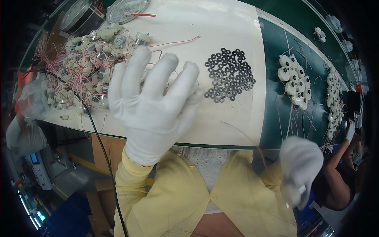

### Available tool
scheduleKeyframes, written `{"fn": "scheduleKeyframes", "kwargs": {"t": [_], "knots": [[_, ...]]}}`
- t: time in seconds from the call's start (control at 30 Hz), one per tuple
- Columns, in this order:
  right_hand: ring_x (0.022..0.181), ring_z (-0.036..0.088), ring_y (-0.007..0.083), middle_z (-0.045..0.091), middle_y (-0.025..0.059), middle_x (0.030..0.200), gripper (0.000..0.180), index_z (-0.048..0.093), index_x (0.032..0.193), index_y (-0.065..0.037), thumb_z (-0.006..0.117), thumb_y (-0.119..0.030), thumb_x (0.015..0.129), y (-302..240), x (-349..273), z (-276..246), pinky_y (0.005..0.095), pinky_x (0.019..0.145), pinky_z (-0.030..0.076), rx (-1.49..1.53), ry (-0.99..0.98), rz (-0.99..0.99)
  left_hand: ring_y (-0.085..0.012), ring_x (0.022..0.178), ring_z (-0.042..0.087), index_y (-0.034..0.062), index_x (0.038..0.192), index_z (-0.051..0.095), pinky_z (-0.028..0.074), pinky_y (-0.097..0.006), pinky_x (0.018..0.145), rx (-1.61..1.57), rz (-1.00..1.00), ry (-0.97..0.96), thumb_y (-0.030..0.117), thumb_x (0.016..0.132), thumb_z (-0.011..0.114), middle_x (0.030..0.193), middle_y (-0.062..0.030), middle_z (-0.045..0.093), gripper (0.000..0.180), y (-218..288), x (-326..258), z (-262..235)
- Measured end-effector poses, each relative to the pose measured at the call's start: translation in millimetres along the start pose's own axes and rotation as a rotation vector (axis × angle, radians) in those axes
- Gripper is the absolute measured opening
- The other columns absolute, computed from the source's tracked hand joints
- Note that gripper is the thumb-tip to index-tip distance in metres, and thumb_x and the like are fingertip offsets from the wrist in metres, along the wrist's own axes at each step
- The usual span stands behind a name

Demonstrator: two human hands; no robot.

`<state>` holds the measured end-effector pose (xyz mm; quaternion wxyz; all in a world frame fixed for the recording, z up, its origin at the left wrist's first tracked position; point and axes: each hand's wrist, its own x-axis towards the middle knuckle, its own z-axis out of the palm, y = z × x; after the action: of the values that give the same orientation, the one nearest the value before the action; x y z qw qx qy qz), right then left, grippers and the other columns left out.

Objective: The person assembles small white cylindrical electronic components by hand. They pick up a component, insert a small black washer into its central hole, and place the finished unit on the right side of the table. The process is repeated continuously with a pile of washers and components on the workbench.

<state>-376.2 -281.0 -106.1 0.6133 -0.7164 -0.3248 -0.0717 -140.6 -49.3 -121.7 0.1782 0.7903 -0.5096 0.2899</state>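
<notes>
My left hand [152, 104], in a white glove, is over the left part of the white tabletop with its fingers spread. It is beside a heap of small motors [94, 75] with cream-coloured caps, silvery bodies and tangled red and white wires, and hides part of it. My right hand [301, 168], also gloved, is blurred by motion off the table's near edge. A small pale and silvery piece [302, 189] shows at its fingers, too smeared to name. A thin pinkish wire [241, 130] trails from the tabletop toward that hand.
Many small black rings [229, 75] lie mid-table. Cream motor units [294, 81] with black centres are grouped on the green mat [272, 98], with another row [334, 102] beyond. A tin [81, 17] stands far left. A black cable [94, 126] crosses the left side. Another person's arm [337, 173] is at right.
</notes>
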Motion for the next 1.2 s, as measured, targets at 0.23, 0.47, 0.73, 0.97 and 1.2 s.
{"fn": "scheduleKeyframes", "kwargs": {"t": [0.23, 0.47, 0.73, 0.97, 1.2], "knots": [[0.065, 0.057, 0.0057, 0.067, -0.0003, 0.079, 0.038, 0.080, 0.109, -0.001, 0.091, -0.009, 0.074, 9.9, 8.5, 41.2, 0.0229, 0.058, 0.041, -0.428, 0.934, 0.890, -0.0302, 0.108, 0.067, 0.0195, 0.113, 0.074, 0.047, -0.050, 0.098, -0.029, -0.019, -0.197, 0.029, 0.072, 0.084, 0.093, -0.0018, 0.069, 0.044, -0.4, -17.7, 12.6], [0.065, 0.063, 0.0091, 0.074, 0.0023, 0.084, 0.035, 0.075, 0.112, -0.002, 0.087, -0.009, 0.080, 18.7, 10.3, 31.9, 0.0236, 0.060, 0.048, -0.569, 0.852, 0.881, -0.0286, 0.103, 0.067, 0.0164, 0.112, 0.074, 0.049, -0.050, 0.095, -0.118, -0.004, -0.174, 0.029, 0.068, 0.086, 0.088, -0.0023, 0.067, 0.047, -1.2, -20.5, 17.4], [0.082, 0.065, 0.0274, 0.066, 0.0081, 0.095, 0.035, 0.074, 0.112, -0.012, 0.085, -0.022, 0.080, 50.3, 18.3, 23.1, 0.0388, 0.079, 0.051, -1.144, 0.395, 0.709, -0.0256, 0.103, 0.067, 0.0196, 0.116, 0.073, 0.049, -0.051, 0.102, -0.192, 0.014, -0.023, 0.029, 0.066, 0.085, 0.092, 0.0011, 0.065, 0.052, -4.6, -37.6, 20.2], [0.091, 0.063, 0.0283, 0.066, 0.0102, 0.103, 0.040, 0.074, 0.115, -0.015, 0.085, -0.025, 0.078, 44.1, 26.1, 21.8, 0.0410, 0.084, 0.047, -1.158, 0.346, 0.780, -0.0230, 0.112, 0.063, 0.0214, 0.117, 0.072, 0.048, -0.050, 0.105, -0.175, 0.006, -0.090, 0.024, 0.068, 0.083, 0.099, 0.0007, 0.060, 0.051, -1.8, -47.7, 21.9], [0.080, 0.064, 0.0254, 0.070, 0.0075, 0.108, 0.045, 0.074, 0.116, -0.012, 0.087, -0.020, 0.073, 38.2, 34.3, 12.7, 0.0391, 0.074, 0.049, -1.223, 0.188, 0.756, -0.0216, 0.113, 0.061, 0.0208, 0.119, 0.072, 0.048, -0.047, 0.106, -0.173, -0.041, -0.092, 0.024, 0.067, 0.081, 0.103, -0.0007, 0.059, 0.053, 3.0, -52.9, 27.3]]}}
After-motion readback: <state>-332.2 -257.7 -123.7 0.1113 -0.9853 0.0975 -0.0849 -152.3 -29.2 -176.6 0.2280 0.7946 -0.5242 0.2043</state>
